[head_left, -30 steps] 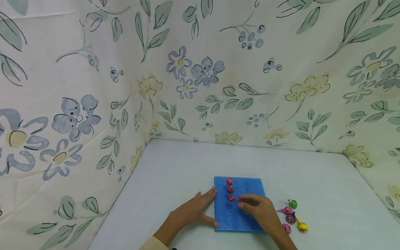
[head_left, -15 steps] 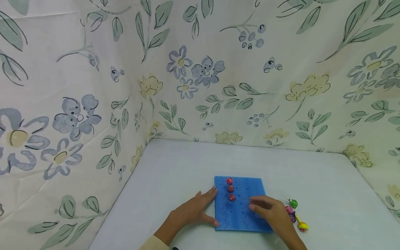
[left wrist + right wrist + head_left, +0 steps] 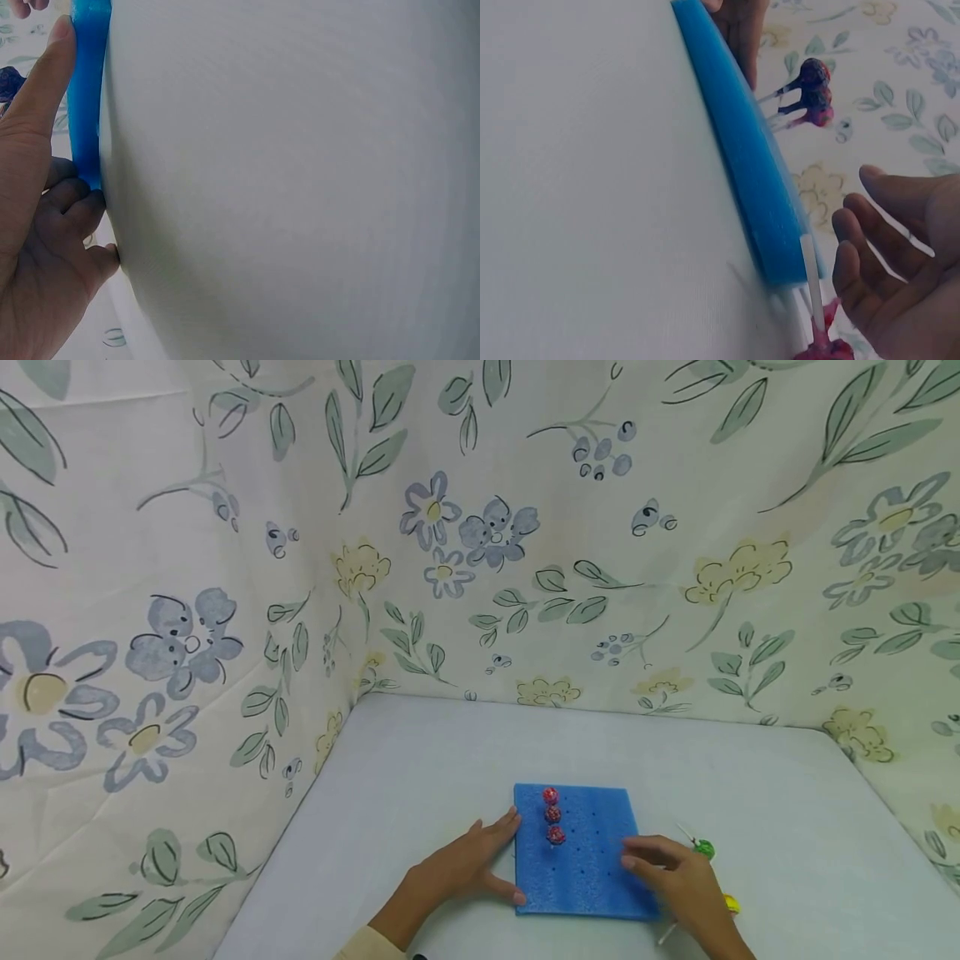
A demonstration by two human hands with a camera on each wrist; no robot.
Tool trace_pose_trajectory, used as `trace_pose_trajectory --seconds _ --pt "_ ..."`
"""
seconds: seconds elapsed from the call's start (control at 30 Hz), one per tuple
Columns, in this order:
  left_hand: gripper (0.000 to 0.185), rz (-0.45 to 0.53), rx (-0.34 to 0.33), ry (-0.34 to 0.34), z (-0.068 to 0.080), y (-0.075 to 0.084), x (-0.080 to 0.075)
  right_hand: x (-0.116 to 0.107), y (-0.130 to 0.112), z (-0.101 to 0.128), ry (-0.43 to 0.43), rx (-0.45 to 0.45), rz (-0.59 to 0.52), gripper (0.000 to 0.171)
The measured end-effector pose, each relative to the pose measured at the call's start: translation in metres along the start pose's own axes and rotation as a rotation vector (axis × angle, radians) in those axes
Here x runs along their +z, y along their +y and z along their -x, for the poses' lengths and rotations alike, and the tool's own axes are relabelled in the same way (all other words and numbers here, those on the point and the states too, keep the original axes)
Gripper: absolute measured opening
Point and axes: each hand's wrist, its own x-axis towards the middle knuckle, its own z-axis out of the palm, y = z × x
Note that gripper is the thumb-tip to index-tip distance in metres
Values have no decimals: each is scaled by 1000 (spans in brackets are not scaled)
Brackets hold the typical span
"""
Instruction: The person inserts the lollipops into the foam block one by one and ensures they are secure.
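A blue foam board (image 3: 555, 889) with small holes lies on the table. Three wrapped lollipops (image 3: 556, 835) stand in a row near its left side, sticks down in the foam; the right wrist view shows their white sticks. My left hand (image 3: 472, 860) rests along the board's left edge, thumb and fingertips against it. Over the board's right side hovers my right hand (image 3: 678, 877), fingers loosely bent and holding nothing. Right of it lie a green lollipop (image 3: 705, 849) and a yellow lollipop (image 3: 732, 904), partly covered by the hand. Low in the right wrist view is a pink-wrapped lollipop (image 3: 825, 349).
The white table (image 3: 435, 752) reaches back to a floral cloth (image 3: 600, 635) hung behind and at the sides. A white stick (image 3: 667, 933) pokes out below my right hand, just off the board's lower right corner.
My right hand has moved right, from beside the standing lollipops to the board's right edge, and now covers several of the loose lollipops. The left hand and the board have stayed still.
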Motion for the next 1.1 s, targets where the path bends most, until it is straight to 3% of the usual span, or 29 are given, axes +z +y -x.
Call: trace_pose_trajectory --seconds 0.1,0.4,0.57,0.83,1.1 --pt "116 2 -8 -4 0 0 0 -5 4 3 26 -10 3 38" --pt "117 -9 21 8 0 -1 -1 -21 20 9 41 56 -41 46" --pt "116 -5 5 5 1 0 -1 -32 24 13 48 106 -54 54" --pt "116 -10 -11 5 1 0 -1 -50 30 14 77 191 83 58" --pt "116 -7 -23 -4 1 0 0 -60 38 21 108 239 56 54"
